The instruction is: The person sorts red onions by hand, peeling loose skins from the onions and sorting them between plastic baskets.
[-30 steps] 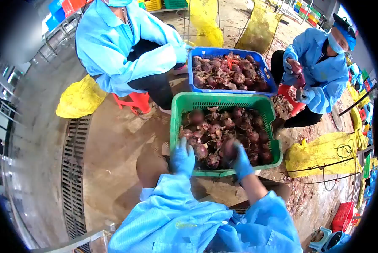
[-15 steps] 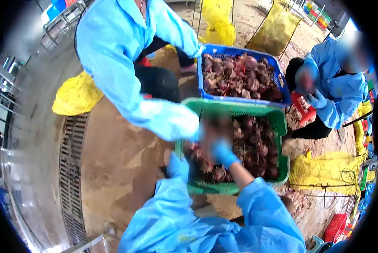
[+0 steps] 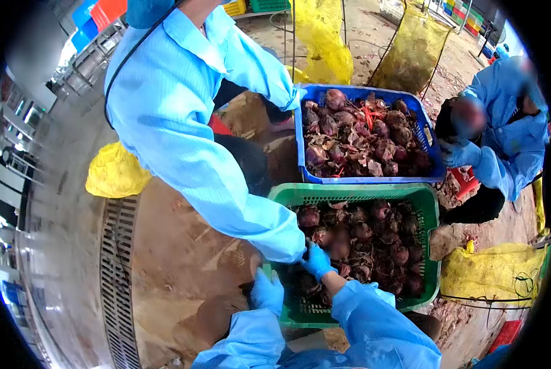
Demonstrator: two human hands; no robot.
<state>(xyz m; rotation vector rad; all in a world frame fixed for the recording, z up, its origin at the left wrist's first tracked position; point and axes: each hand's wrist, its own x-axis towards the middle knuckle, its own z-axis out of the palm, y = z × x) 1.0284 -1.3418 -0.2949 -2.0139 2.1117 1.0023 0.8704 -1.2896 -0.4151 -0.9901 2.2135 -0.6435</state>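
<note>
A green crate [image 3: 432,240] full of red onions [image 3: 361,231] with dry, loose skins stands in front of me. My right hand [image 3: 318,261], in a blue glove, is over the onions at the crate's left part, fingers bent together. Whatever it grips is hidden. Right beside its fingertips ends a co-worker's blue sleeve [image 3: 275,230]; that person's hand is hidden. My left hand [image 3: 267,292], also gloved, is closed at the crate's near left edge. A small green piece and a pale piece show by its fingers, too unclear to name.
Behind the green crate a blue crate [image 3: 374,180] holds more onions and skins. Another co-worker [image 3: 503,141] sits at the right. Yellow mesh bags [image 3: 491,270] lie or hang around. A floor drain grate [image 3: 117,277] runs along the left.
The view has shifted, so the crates appear lower. My right hand has moved left across the onions, toward the co-worker's cuff. My left hand remains at the crate's left side.
</note>
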